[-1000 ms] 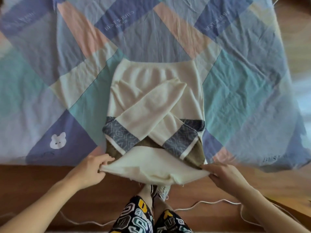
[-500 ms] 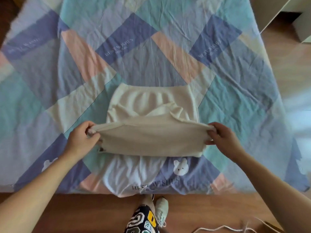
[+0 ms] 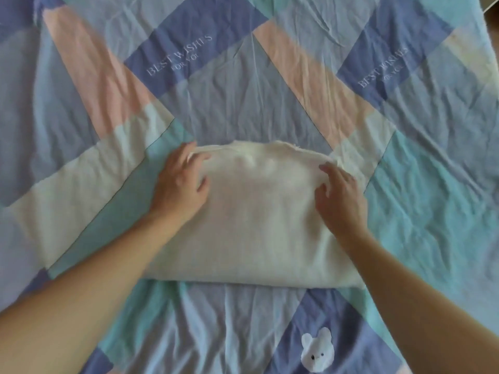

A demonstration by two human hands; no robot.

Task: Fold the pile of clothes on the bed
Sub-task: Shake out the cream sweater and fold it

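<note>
Head view: a cream sweater [image 3: 256, 225] lies folded into a flat rectangle near the middle of the bed [image 3: 81, 103], on a patchwork cover of blue, pink and teal blocks. Its near edge is a rounded fold, its far edge is where the loose layers meet, so the garment looks doubled over away from the person, with any sleeves tucked out of sight inside.

The left hand [image 3: 181, 184] rests on the far left corner, fingers loosely spread and lying on the cloth, fingertips at the edge; it seems to press rather than grip. The right hand [image 3: 339, 193] sits on the far right corner in the same way, fingers slack and bent a little, touching the top layer. Holding both corners like this probably squares the upper edge on the lower one and flattens the bundle.

A white bear print [image 3: 316, 352] shows on the cover close to the person. No other clothes are in view, so the pile itself cannot be judged.
</note>
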